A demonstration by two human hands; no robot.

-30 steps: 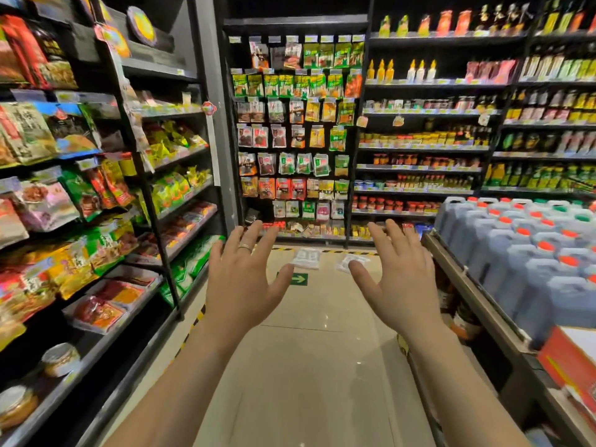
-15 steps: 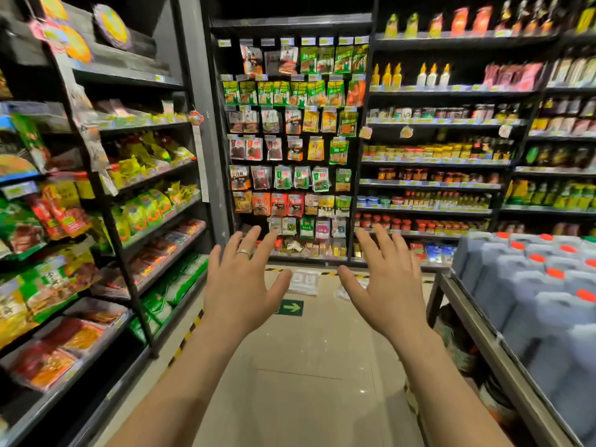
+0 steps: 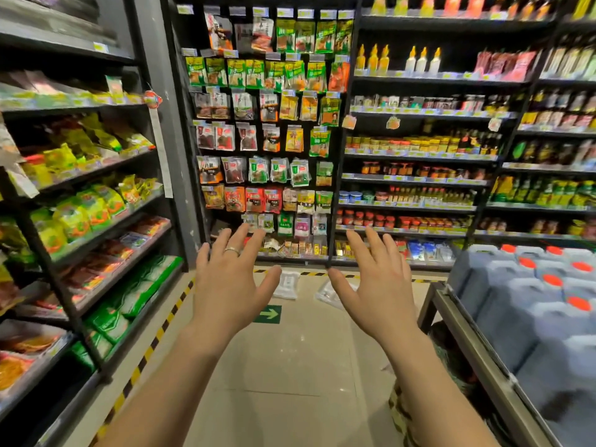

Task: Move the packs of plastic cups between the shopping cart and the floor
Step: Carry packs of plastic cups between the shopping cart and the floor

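Two clear packs of plastic cups lie on the tiled floor at the far end of the aisle: one pack just left of centre, the other pack partly hidden behind my right hand. My left hand and my right hand are held out in front of me at chest height, fingers spread and straight, holding nothing. A ring sits on a finger of my left hand. Both hands are well short of the packs. No shopping cart is in view.
Snack shelves line the left side of the aisle. A metal rack with large grey jugs with red caps stands on the right. Sauce shelves close the far end. A green arrow sign marks the floor.
The view has moved forward down the aisle, so the far shelves and the packs on the floor look nearer. My hands keep the same spread pose.
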